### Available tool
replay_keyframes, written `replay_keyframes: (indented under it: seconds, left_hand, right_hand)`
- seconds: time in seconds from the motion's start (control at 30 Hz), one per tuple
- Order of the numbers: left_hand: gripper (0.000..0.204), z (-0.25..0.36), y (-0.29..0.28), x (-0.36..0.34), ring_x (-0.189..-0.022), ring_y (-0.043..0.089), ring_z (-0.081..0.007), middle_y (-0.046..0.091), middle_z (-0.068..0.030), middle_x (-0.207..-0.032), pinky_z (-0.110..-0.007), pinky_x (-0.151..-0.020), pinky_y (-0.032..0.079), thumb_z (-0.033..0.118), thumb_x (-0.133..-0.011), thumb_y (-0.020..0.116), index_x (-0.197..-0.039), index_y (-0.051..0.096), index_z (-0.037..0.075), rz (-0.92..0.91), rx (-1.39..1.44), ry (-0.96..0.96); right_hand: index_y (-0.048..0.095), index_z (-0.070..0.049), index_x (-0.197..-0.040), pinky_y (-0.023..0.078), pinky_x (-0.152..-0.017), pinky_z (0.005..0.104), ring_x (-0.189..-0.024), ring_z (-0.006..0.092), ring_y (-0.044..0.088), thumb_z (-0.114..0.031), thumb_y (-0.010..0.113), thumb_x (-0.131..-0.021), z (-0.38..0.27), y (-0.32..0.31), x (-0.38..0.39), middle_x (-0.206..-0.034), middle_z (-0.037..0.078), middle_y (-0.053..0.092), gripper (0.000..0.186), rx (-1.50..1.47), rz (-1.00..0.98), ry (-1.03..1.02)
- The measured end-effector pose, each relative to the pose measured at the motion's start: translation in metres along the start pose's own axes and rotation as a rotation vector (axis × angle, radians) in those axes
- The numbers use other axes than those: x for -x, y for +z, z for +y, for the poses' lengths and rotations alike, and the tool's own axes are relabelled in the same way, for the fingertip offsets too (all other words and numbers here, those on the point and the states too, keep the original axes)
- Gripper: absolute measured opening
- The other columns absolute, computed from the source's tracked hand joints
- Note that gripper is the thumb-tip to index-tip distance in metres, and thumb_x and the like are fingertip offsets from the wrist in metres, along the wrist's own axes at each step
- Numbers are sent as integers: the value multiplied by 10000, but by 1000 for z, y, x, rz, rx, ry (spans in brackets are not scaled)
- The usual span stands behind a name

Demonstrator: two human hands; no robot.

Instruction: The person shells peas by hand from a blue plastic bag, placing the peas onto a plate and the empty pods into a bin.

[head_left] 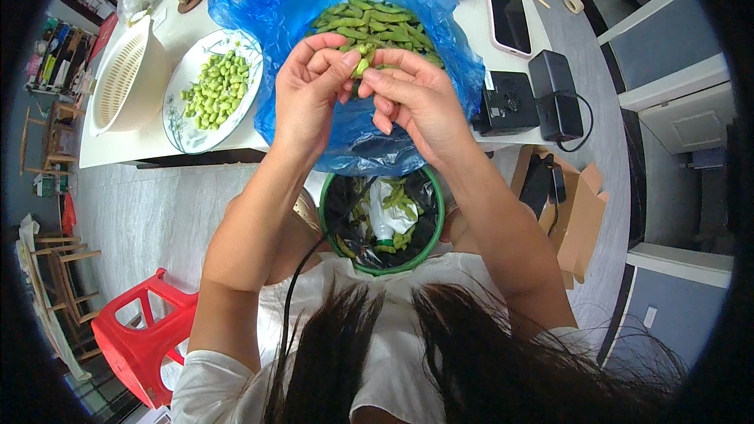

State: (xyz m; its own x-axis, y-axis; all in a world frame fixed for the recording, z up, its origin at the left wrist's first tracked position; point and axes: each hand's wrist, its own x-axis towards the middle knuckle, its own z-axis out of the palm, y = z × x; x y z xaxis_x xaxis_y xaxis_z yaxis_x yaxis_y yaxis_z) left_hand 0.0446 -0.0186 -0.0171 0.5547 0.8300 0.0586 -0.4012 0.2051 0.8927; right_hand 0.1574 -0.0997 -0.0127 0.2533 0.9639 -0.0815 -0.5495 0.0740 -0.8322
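Observation:
Between the fingertips of my two hands is a green soybean pod (362, 65), with a pale green bean showing at it. My left hand (312, 78) pinches its left side, thumb and forefinger together. From the right, my right hand (412, 94) grips the same pod with thumb and forefinger, the other fingers curled below. Both hands hover over the near part of a blue plastic bag (275, 12), which lies spread on the table. Inside the bag, just beyond my fingers, is a heap of whole green pods (377, 20).
Left of the bag, a patterned plate (179, 129) holds shelled beans (216, 90) beside a cream basket (129, 82). A phone (509, 20) and black boxes (506, 102) are at right. Below the table edge, a green-rimmed bin (323, 208) contains pods. A red stool (145, 330) stands lower left.

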Motion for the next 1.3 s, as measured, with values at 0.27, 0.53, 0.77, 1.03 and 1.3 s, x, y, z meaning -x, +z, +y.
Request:
replay_keyframes:
  seconds: [0.27, 0.53, 0.77, 1.03, 1.3]
  left_hand:
    - [241, -6, 4, 2, -627, 522, -58, 591, -16, -738, -188, -515, 364, 58, -798, 609, -996, 481, 7, 46, -77, 130]
    - [236, -8, 7, 5, -609, 497, -56, 584, -8, -737, -186, -523, 373, 45, -795, 610, -991, 484, 12, 59, -105, 121]
    - [197, 5, -1, 2, -570, 492, -80, 578, -28, -753, -204, -501, 380, 76, -795, 609, -957, 513, 17, 65, 51, 40]
    - [256, 40, -22, 24, -567, 530, -62, 586, -26, -726, -178, -438, 402, 79, -707, 683, -916, 553, 8, -616, -80, -293]
    - [269, 34, -15, 32, -649, 581, -82, 623, -61, -765, -194, -557, 448, 137, -722, 691, -945, 592, 23, -840, -260, -495]
  right_hand:
    - [475, -11, -880, 375, -377, 202, -463, 77, 472, -111, 629, -782, 0, 5, 1, -712, 106, 593, 208, -46, 40, -3]
    - [505, 8, -838, 493, -491, 277, -554, 133, 548, -96, 575, -781, 0, 0, 0, -735, 125, 595, 138, -78, 56, 24]
    - [512, 71, -941, 519, -684, 366, -738, 228, 590, -77, 506, -789, -7, -11, -1, -820, 165, 582, 211, -203, 94, 110]
    - [415, 108, -1095, 437, -883, 436, -1001, 319, 514, -162, 433, -871, -14, -16, -3, -1062, 236, 506, 351, -391, 66, 105]
    - [332, 113, -1201, 319, -1001, 456, -1141, 349, 405, -151, 406, -886, -17, -6, -9, -1204, 260, 403, 418, -417, -30, 167]
